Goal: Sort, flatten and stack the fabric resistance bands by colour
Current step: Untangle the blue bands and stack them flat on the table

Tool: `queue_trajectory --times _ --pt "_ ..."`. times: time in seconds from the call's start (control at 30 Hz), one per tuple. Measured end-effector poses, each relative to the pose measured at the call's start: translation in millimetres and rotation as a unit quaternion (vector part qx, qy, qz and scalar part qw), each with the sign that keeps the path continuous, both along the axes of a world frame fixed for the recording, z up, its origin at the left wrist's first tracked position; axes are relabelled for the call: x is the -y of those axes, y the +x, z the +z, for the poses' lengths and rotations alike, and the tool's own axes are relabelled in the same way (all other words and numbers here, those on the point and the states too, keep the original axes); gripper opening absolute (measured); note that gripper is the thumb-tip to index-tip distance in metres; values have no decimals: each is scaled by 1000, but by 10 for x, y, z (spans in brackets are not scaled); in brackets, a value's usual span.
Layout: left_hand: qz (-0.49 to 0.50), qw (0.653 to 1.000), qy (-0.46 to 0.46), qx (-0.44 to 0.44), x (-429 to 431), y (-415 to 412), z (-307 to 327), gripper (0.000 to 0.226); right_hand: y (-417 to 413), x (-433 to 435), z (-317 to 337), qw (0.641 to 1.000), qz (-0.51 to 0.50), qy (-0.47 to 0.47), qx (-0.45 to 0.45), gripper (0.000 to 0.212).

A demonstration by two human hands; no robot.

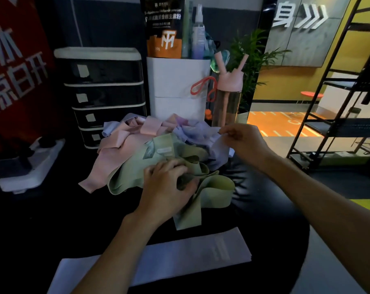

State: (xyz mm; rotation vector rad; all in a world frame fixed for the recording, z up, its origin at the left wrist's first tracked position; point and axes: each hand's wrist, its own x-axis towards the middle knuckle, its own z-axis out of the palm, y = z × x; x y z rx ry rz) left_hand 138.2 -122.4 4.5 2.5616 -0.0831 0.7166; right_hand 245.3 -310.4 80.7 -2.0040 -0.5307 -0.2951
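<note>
A tangled heap of fabric bands lies mid-table: pink bands [116,149] at the left, green bands [213,192] in front, lilac bands [199,132] at the back right. My left hand [167,187] grips a bunch of the green bands at the front of the heap. Further back and to the right, my right hand [241,139] pinches the edge of a lilac band and lifts it off the pile. Near the front edge, one lilac band [180,257] lies flat, partly covered by my left forearm.
Behind the heap stand a dark drawer unit [103,92], a white bin [177,85] holding a pouch and spray bottle, and a pink water bottle [228,96]. A white power strip [31,164] lies at the left. The black table [63,219] ends at the right.
</note>
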Motion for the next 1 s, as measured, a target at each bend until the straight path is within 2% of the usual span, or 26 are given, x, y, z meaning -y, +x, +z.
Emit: queue_trajectory --times 0.17,0.27,0.33,0.43,0.6,0.77,1.0 --pt "-47 989 -129 57 56 -86 242 41 -341 163 264 993 57 96 -24 27" --pt "-88 976 -193 41 139 -164 422 34 -526 187 405 987 100 124 -32 26" --pt "-114 971 -212 19 180 -193 523 36 -614 183 474 983 120 135 -39 29" --pt "-128 969 -210 32 174 -225 627 41 -741 166 557 977 148 150 -44 31" --pt "-161 946 -280 40 155 -306 738 30 -895 120 584 970 168 170 -48 31" --pt "-142 959 -232 81 177 -343 855 9 -998 108 665 953 185 225 -85 21" --pt "-106 952 -236 166 78 -504 1245 13 -1047 210 708 969 146 193 -49 23"
